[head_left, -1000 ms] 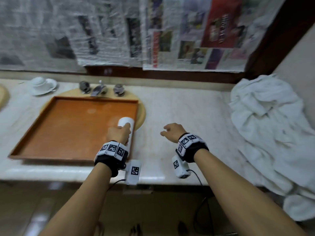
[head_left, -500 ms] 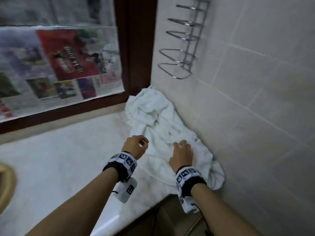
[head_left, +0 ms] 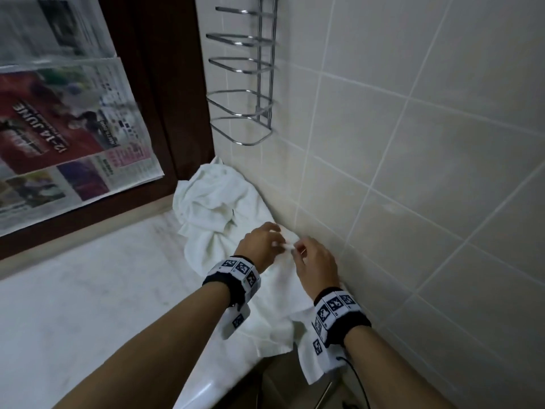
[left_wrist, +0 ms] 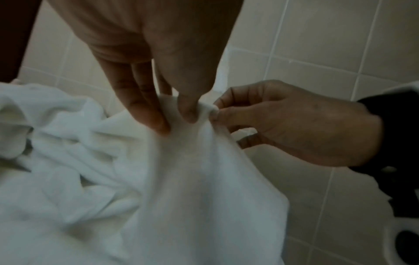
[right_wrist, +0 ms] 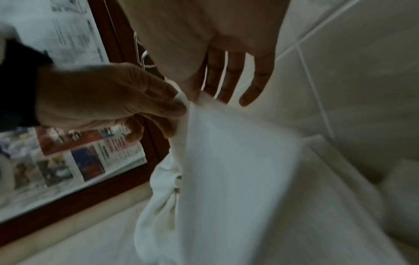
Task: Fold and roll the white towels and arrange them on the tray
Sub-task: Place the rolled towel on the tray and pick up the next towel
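Towel in hand: your left hand and right hand meet on one white towel, lifted at its edge from the heap of towels in the corner where the worktop meets the tiled wall.
Left fingers: your thumb and fingers are pinched together on a raised peak of cloth, clamped on it.
Right fingers: your thumb and forefinger nip a small bit of the same edge right beside the left pinch; the other fingers hang straight and loose behind the cloth.
Where the rest lies: the towel drapes down from the two pinches, part on the worktop and one corner hanging over its front edge.
How it will handle: judge it light, soft and limp; it holds no shape and will sag wherever you do not hold it. It will not slip or break, but it may drag its neighbours in the heap along.
Where to take hold: slide your two pinches apart along the hem to two neighbouring corners, so the sheet hangs flat.
Which way it points: the held edge is up, bunched to a point between your hands; the body falls towards you and down.
Long axis: as it hangs, from the pinch down to the overhanging corner; its true long side cannot be told while it is crumpled.
Tray: not in view here.
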`<action>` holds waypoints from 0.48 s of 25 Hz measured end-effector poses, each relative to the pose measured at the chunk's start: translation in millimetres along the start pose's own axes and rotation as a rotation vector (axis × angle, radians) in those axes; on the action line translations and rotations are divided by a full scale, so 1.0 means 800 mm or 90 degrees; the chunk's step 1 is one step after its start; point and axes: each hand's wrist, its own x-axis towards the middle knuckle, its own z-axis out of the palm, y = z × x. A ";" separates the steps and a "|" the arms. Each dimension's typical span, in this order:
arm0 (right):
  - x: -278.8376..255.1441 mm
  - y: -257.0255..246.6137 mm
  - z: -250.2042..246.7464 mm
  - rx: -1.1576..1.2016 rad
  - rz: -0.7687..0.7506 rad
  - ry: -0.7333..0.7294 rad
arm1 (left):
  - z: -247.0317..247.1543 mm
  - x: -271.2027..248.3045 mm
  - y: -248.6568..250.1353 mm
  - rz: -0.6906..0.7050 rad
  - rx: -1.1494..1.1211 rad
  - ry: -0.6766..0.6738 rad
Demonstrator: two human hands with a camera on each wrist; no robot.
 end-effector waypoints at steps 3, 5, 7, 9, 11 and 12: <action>0.031 -0.039 -0.016 0.070 -0.044 -0.017 | -0.054 0.003 -0.001 0.016 -0.065 0.130; 0.062 -0.082 -0.029 0.065 -0.092 -0.019 | -0.115 -0.006 -0.013 0.009 -0.110 0.265; 0.096 -0.139 -0.046 0.037 -0.148 -0.028 | -0.187 -0.021 -0.028 -0.012 -0.129 0.368; 0.122 -0.209 -0.066 0.044 -0.211 -0.032 | -0.258 -0.047 -0.048 -0.044 -0.119 0.428; 0.139 -0.288 -0.088 0.086 -0.279 -0.019 | -0.324 -0.080 -0.064 -0.062 -0.114 0.496; 0.145 -0.334 -0.099 0.127 -0.314 -0.013 | -0.356 -0.098 -0.068 -0.074 -0.128 0.520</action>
